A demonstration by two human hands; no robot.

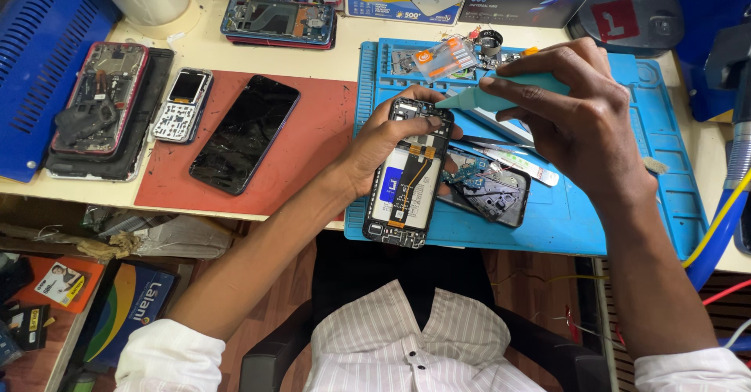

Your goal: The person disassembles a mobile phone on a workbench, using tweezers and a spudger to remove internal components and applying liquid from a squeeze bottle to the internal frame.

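My left hand (385,143) grips an opened smartphone (408,174) with its back cover off, showing a blue-labelled battery and an orange flex cable. It is held tilted over the blue work mat (579,212). My right hand (583,118) holds a teal plastic pry tool (501,95), whose tip touches the phone's top edge near the camera area. A removed dark back part (493,192) with small components lies on the mat right of the phone. Beside it rest tweezers (520,161).
A red mat (305,149) on the left carries a black phone (245,134) and a small keypad phone (181,104). More opened phones lie at the far left (102,98) and at the back (279,22). Boxes line the table's rear edge.
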